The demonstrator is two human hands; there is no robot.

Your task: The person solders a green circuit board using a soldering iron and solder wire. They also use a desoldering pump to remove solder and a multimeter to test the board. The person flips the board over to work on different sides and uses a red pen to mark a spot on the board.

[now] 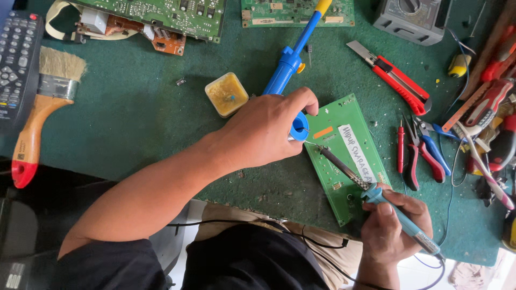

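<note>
The left hand (263, 134) gripped a blue solder sucker (290, 64) tight. The right hand (389, 228) pinched a soldering iron (371, 193), its tip on the green board (346, 156) near the bench's front edge

Bare forearms — black clothing, khaki trousers

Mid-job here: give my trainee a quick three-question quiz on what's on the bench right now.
1. True or false: the right hand holds the soldering iron with its tip on the small green circuit board.
2. Which tool does the left hand hold? A) paintbrush B) blue desoldering pump C) red utility knife
3. What lies at the mat's left edge, beside the remote control?

Key: 1 true. 2 B. 3 a wooden-handled paintbrush.
</note>
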